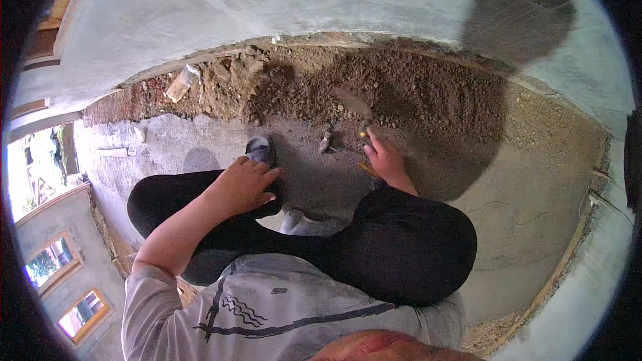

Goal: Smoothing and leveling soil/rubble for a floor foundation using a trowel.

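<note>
My right hand (pixel 384 156) is closed round the handle of a trowel. The trowel's flat blade (pixel 354 102) reaches into the loose brown soil (pixel 428 93) along the wall. Left of this hand a hammer (pixel 326 140) lies on the concrete, its head away from me and its blue and orange handle slanting back toward my right wrist. My left hand (pixel 244 186) rests palm down by my bent left leg, just behind the dark shoe (pixel 261 150). Its fingers are a little apart and hold nothing.
A grey plastered wall (pixel 267 0) curves across the far side behind the soil strip. On the soil's left lies a clear plastic bag or wrapper (pixel 182 84). A pale flat piece (pixel 112 152) is on the concrete floor (pixel 515 227) at far left. Thin wires (pixel 605 202) stick out at the right wall.
</note>
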### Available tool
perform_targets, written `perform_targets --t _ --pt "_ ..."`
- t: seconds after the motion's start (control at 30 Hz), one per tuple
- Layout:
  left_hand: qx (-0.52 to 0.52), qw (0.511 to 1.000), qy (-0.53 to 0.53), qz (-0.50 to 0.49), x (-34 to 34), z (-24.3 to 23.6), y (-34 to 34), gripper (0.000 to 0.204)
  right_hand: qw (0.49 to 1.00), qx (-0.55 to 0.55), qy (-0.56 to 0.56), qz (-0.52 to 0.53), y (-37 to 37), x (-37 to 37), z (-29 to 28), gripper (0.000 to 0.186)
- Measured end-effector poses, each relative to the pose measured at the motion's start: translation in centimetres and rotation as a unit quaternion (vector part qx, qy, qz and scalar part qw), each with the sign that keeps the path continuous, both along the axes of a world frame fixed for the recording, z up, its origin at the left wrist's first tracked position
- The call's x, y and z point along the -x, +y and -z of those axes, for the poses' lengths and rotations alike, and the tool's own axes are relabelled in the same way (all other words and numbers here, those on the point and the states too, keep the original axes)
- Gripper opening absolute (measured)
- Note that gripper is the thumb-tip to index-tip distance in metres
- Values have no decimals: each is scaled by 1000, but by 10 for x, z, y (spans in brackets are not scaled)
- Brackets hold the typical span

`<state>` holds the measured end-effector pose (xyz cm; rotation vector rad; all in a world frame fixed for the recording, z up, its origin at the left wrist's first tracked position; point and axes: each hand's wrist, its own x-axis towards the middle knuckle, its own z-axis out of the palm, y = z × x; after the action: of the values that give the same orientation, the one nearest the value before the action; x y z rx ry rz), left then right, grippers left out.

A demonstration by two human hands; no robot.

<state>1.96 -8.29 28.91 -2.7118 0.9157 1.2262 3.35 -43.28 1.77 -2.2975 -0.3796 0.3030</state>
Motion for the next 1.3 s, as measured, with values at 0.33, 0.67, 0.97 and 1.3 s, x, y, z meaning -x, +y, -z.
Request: perform_targets --t 0.33,0.67,0.97,1.3 --pt "-8 1000 2 -9 8 6 11 66 944 -76 128 -294 93 21 -13 63" --pt "1 999 -48 -4 26 -16 24 63 973 -18 -6 -231 52 9 -11 61" --pt "71 994 -87 12 39 -62 20 63 947 274 53 -158 17 31 -1 40" --pt "66 993 -97 -23 63 -83 41 62 983 136 116 33 -9 -36 -95 36"
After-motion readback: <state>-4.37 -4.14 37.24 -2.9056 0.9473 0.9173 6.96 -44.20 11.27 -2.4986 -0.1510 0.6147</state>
